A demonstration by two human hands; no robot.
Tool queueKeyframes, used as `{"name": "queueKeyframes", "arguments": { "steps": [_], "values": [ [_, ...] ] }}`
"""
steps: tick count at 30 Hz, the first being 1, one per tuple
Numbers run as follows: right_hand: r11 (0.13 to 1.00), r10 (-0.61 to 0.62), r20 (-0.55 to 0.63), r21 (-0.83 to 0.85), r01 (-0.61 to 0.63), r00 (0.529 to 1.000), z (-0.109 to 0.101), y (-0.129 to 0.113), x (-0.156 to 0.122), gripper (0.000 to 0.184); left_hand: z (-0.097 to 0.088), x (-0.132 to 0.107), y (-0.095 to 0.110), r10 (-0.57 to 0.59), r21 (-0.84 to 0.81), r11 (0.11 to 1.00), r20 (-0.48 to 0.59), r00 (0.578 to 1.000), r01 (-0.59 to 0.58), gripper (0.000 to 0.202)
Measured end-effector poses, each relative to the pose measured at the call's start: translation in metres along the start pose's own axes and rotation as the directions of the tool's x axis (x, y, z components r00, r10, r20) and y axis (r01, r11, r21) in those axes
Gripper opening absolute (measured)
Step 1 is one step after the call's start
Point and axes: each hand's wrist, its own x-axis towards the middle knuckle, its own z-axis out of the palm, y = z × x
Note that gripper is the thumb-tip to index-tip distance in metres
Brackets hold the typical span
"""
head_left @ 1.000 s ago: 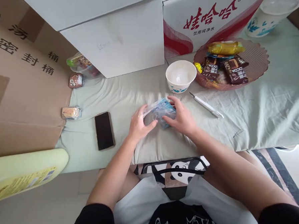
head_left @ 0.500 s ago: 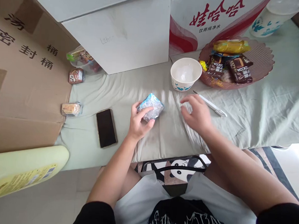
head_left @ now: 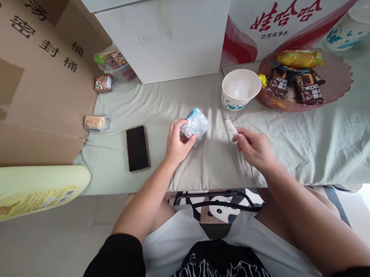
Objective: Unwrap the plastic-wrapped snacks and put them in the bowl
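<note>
My left hand is closed on a small blue and clear plastic snack packet, holding it up on its edge above the pale green cloth. My right hand is closed round a slim white knife-like tool, whose white end sticks out to the left of my fingers, a short way right of the packet. A white paper bowl stands just behind the two hands.
A pink scalloped plate with cocoa bars and a yellow packet sits at back right. A black phone lies left of my left hand. Small wrapped snacks lie by the cardboard box. White boxes stand behind.
My right hand let go of the packet, moved right to the white tool on the cloth and picked it up. My left hand kept the packet and tipped it upright.
</note>
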Motion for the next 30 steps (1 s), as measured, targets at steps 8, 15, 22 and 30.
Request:
{"name": "queueKeyframes", "arguments": {
  "steps": [8,15,22,30],
  "values": [
    [1.000,-0.015,0.178,-0.020,0.019,0.984,0.025,-0.022,0.009,0.035,0.005,0.004,0.003,-0.188,-0.393,0.908,-0.071,0.980,0.145,0.054],
    [0.914,-0.046,-0.139,-0.406,-0.014,0.989,-0.013,0.019,-0.002,0.034,-0.018,0.015,-0.003,-0.134,0.003,0.990,-0.228,0.964,0.139,0.055],
    [0.942,-0.272,-0.042,-0.214,0.257,0.961,0.009,0.010,-0.003,0.039,-0.016,0.015,0.014,-0.331,-0.381,0.882,-0.082,0.940,0.277,0.026],
    [0.941,-0.333,0.026,-0.052,0.334,0.943,0.017,0.001,0.006,0.021,-0.022,0.012,0.034,-0.500,-0.758,0.492,0.157,0.852,0.428,0.019]
  ]
}}
